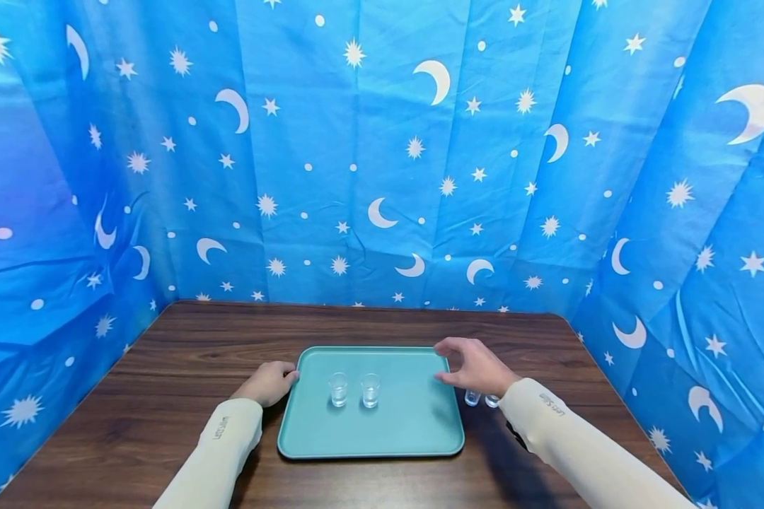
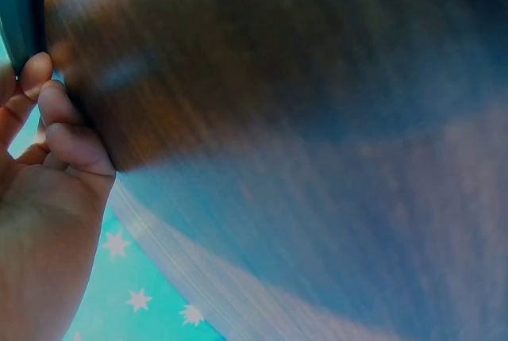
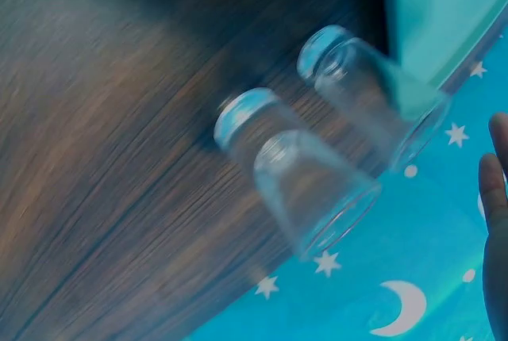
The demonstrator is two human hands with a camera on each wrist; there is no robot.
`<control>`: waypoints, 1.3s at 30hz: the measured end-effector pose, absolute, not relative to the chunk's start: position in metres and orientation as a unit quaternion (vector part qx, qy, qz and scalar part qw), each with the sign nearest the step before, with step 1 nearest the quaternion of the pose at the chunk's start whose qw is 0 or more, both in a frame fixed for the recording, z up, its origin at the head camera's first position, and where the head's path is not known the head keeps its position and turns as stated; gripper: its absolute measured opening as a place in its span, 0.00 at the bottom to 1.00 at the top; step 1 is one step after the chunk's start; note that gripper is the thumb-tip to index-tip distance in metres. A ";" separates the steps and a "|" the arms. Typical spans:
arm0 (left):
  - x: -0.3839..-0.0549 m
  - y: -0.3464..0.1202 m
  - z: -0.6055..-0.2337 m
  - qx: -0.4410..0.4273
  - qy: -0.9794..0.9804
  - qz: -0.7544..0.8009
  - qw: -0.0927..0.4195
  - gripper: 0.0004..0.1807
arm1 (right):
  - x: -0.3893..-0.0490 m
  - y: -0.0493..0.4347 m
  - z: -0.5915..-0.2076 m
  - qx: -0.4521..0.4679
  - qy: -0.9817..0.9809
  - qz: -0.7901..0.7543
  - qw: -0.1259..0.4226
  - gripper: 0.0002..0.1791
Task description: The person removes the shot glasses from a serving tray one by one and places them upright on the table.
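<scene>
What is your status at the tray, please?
Left hand holding tray by left rim; right hand empty, near its right edge. Two glasses upright on tray. Two more glasses on table, close right of tray, perhaps in the way.

The head view is bright, with a shadow (image 1: 493, 445) right of the green tray (image 1: 407, 424), and both wrist views are dimmer and blurry.

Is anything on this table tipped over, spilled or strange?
Nothing stands out. Two glasses stand upright on the tray, two more glasses stand upright beside it on the table, and no spill shows.
</scene>
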State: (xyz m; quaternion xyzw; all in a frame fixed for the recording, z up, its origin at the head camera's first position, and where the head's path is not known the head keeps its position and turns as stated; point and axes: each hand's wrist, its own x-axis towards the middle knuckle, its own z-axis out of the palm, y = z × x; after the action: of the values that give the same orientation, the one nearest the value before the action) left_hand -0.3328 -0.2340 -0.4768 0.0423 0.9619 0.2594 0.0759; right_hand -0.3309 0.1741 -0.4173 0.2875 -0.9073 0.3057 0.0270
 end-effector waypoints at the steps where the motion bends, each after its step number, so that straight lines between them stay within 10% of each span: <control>1: -0.333 -0.234 -0.477 0.041 0.962 0.260 0.076 0.13 | -0.331 0.171 -0.417 0.291 -0.906 0.305 0.030 0.24; 39: -0.331 -0.234 -0.477 0.042 0.964 0.256 0.062 0.13 | -0.322 0.075 -0.437 0.331 -0.885 0.327 -0.021 0.27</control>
State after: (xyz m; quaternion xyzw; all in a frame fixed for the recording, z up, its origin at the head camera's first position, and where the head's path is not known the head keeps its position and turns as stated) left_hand -0.3312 -0.2339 -0.4766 0.0417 0.9638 0.2560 0.0620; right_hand -0.3220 0.0746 -0.4369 0.3308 -0.8849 0.3272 -0.0211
